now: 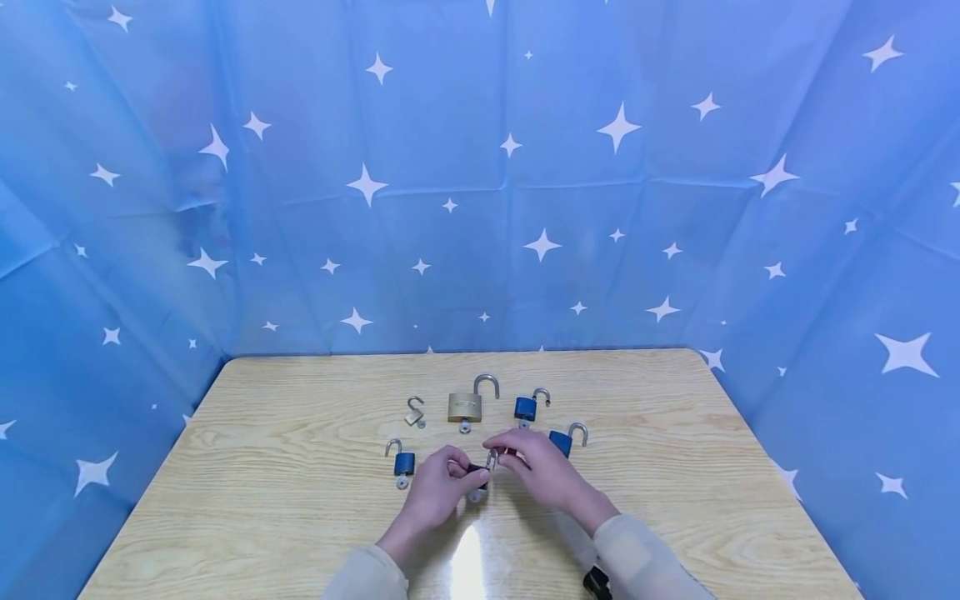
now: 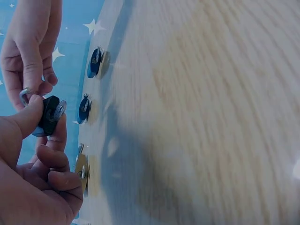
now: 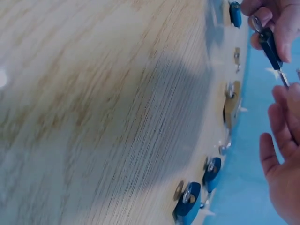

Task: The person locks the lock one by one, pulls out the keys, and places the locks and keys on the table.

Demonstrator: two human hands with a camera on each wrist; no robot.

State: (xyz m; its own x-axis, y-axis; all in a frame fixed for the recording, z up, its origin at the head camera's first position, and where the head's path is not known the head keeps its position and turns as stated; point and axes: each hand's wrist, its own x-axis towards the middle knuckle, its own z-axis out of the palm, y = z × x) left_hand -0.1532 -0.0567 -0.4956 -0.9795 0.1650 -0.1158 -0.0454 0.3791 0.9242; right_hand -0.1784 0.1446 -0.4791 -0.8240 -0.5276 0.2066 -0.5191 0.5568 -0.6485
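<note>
A dark padlock (image 2: 48,115) is gripped between the thumb and fingers of my left hand (image 1: 438,483), raised over the table. Its key (image 2: 60,110) sticks out of the bottom, and its metal shackle (image 1: 492,459) stands up from the other end. At that shackle my right hand (image 1: 543,471) pinches with thumb and fingertips. In the right wrist view the padlock body (image 3: 269,47) is tilted, with the shackle towards the right hand. The left fingers partly cover the body in the head view.
Several other padlocks with swung-open shackles form an arc around the hands: a blue one (image 1: 404,464) at left, a small brass one (image 1: 413,416), a large brass one (image 1: 465,407), and two blue ones (image 1: 525,408) at right. Starred blue cloth (image 1: 450,167) hangs behind the wooden table (image 1: 262,500).
</note>
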